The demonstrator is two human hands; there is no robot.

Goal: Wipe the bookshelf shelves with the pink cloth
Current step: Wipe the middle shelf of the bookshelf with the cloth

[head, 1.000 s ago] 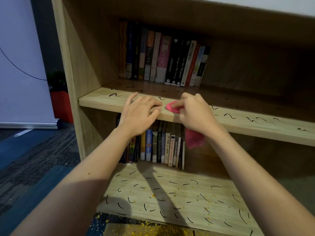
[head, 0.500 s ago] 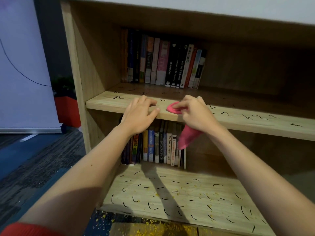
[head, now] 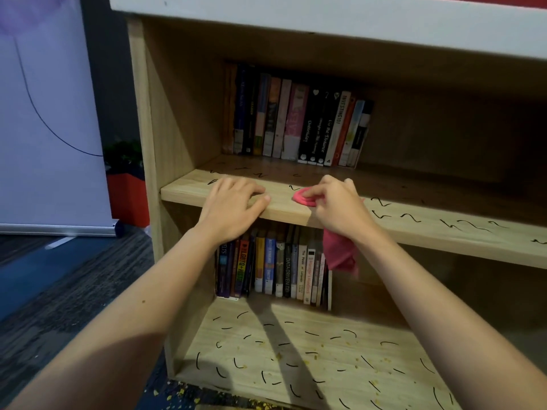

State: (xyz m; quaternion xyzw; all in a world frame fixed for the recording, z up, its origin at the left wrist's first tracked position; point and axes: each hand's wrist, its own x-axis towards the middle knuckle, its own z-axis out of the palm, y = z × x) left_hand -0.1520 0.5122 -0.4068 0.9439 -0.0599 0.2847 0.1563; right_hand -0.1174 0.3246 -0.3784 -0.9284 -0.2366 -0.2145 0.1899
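My right hand (head: 340, 207) pinches the pink cloth (head: 303, 199) and holds its folded end on the front edge of the wooden middle shelf (head: 414, 223). The rest of the cloth hangs below my wrist in front of the lower books. To its left, my left hand (head: 233, 207) rests on the same shelf edge, fingers bent over it and holding nothing. Black scribble marks run along the middle shelf. The bottom shelf (head: 296, 350) carries many black marks and yellow crumbs.
A row of books (head: 296, 122) stands at the back of the middle shelf, and another row of books (head: 272, 264) stands below it. A white top board (head: 325, 22) overhangs the shelves. Left of the bookshelf are a red planter (head: 127, 199) and a white banner (head: 44, 113).
The view has shifted slightly, so the shelf sits further right and lower. Both hands stay at the same spot on the shelf edge, and the cloth's hanging end has swung a little.
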